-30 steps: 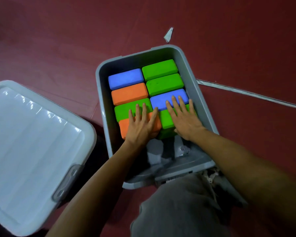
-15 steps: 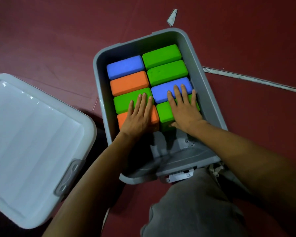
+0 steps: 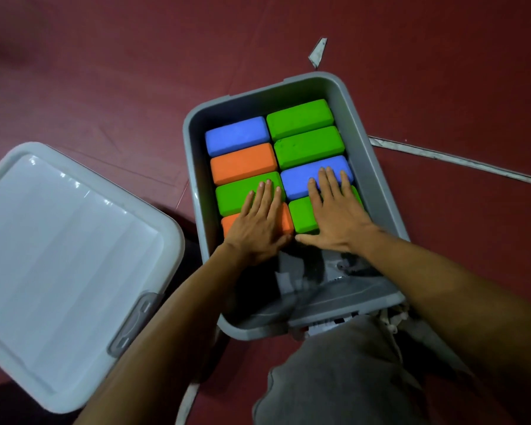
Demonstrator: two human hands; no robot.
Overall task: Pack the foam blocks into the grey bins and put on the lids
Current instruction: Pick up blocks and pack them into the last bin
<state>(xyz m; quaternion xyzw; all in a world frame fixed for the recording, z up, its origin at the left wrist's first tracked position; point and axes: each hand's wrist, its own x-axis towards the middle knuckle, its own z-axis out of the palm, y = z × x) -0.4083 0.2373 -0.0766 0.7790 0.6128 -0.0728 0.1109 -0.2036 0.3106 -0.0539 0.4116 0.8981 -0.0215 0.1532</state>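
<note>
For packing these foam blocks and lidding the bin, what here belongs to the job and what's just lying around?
Job: grey bin, foam blocks inside it, white lid beside it, left hand and right hand flat on the blocks.
Lying about: pale scrap and tape strip on the floor.

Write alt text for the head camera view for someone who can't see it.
A person's left hand and right hand press flat on foam blocks packed in two columns inside an open grey bin on a red floor. A pale lid lies to the left.
</note>
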